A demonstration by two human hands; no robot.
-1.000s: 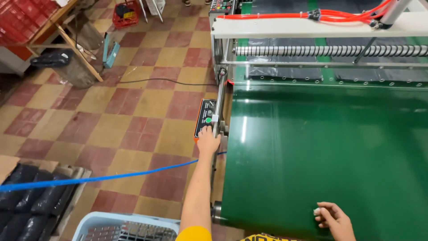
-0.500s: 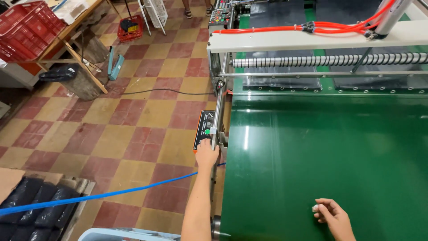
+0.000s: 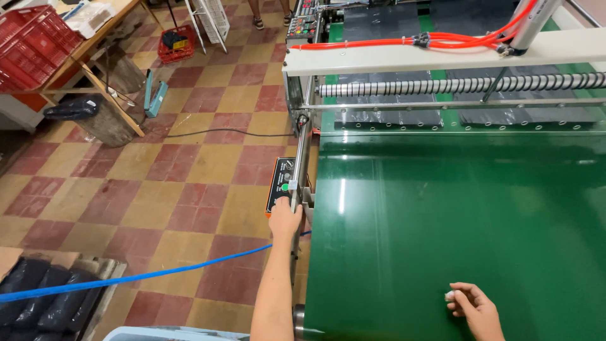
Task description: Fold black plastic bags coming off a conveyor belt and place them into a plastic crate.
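Control panel [image 3: 281, 185], a small black box with a green button, sits on the left edge of the machine, just beside the metal side rail [image 3: 300, 165]. The left hand [image 3: 284, 219] reaches to the near end of this panel, with its fingers bent over the edge, touching it; whether a finger presses a button I cannot tell, because the hand hides that part. On the far left, on the tiled floor [image 3: 158, 189], dark packed bags [image 3: 38, 293] lie in a box, and a blue hose [image 3: 145, 275] runs across the floor toward the machine.

To the right of the panel spreads the green conveyor belt [image 3: 454, 215]; its wide near part carries only the right hand. The right hand [image 3: 475, 307] rests on the belt at the near right, its fingers curled around a small white piece [image 3: 449, 295], which it pinches at the fingertips.

At the far end, under the white crossbar [image 3: 442, 58] with red hoses [image 3: 442, 41], dark flat bags [image 3: 461, 117] lie below the spiral roller [image 3: 461, 85]. As I judge it, the work is at the operating stage: the bags are at the far end of the machine, none has reached the near part of the belt.
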